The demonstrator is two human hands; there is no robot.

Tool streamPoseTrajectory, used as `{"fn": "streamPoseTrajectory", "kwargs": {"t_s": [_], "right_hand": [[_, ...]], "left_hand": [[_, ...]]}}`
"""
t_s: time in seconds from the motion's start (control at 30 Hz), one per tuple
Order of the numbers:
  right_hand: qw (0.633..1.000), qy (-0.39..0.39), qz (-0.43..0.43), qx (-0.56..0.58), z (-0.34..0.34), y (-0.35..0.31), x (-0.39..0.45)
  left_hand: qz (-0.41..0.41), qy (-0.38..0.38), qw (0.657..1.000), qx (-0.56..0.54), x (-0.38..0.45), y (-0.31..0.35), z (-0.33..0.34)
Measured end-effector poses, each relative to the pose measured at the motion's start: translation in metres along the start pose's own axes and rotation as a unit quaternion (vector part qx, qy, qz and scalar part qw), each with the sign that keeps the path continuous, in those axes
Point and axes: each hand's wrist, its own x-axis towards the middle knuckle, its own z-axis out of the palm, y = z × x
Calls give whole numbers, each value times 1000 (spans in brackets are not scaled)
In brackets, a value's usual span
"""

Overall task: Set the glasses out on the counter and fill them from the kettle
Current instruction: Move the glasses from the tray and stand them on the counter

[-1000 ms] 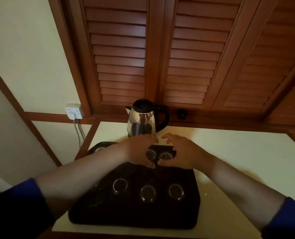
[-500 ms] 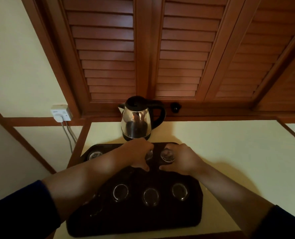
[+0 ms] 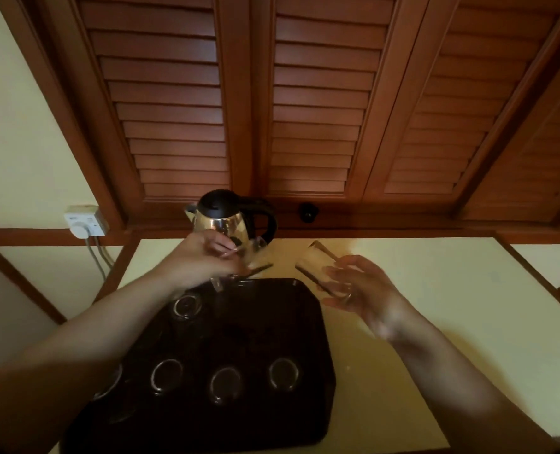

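A dark tray [image 3: 272,326] lies on the pale counter [image 3: 436,306] and carries several clear glasses [image 3: 221,385] standing in a row near its front. My left hand [image 3: 203,260] grips one clear glass [image 3: 255,257], tilted, above the tray's far edge in front of the kettle. My right hand [image 3: 360,290] holds a second glass [image 3: 318,267], tilted on its side, over the counter just right of the tray. The steel kettle [image 3: 226,221] with black lid and handle stands behind the tray against the wall.
Wooden louvred shutters [image 3: 321,109] rise behind the counter. A white wall socket [image 3: 86,221] with a plug and cables sits at the left. A small dark knob [image 3: 308,212] is right of the kettle. Bare counter stretches to the right of the tray.
Both hands have lifted a glass each off the back of the tray. The right hand moved right over the counter; the left rose in front of the kettle.
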Motion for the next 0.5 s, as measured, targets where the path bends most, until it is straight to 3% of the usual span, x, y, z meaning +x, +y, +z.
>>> {"fn": "streamPoseTrajectory", "kwargs": {"t_s": [0.1,0.23,0.37,0.5], "right_hand": [[983,-107,86,121,-18,-7,0],[962,-181,104,176,-22,-11,7],[966,-234,105,-40,-19,-4,25],[971,-218,27,-92,-43,-4,34]], "left_hand": [[-45,14,990,-131,-10,11,13],[-26,40,956,-289,-20,13,35],[-17,138,965,-221,-23,15,63],[-7,180,954,-238,-15,19,95]]}}
